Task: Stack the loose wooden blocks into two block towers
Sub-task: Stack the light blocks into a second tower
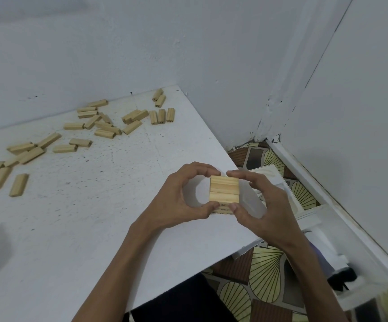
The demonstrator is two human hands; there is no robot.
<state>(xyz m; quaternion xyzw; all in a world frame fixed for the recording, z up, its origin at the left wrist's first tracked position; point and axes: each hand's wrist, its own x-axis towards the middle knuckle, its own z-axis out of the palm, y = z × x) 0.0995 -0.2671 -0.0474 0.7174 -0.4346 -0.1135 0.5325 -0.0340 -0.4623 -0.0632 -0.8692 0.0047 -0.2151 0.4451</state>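
Observation:
A short tower of pale wooden blocks (224, 190) stands near the right edge of the white table (95, 228); its top layer shows three blocks side by side. My left hand (181, 196) curls round the tower's left side, thumb at the front, fingers at the back. On the right side my right hand (258, 203) grips it the same way. Several loose blocks (104, 127) lie scattered across the far left and far middle of the table, and three of them (161, 116) sit side by side near the far corner.
The table fills a corner of white walls (234, 54). Its right edge drops to a patterned floor (265, 270). A clear plastic box (253, 203) sits just right of the tower, under my right hand. White items lie on the floor by the skirting.

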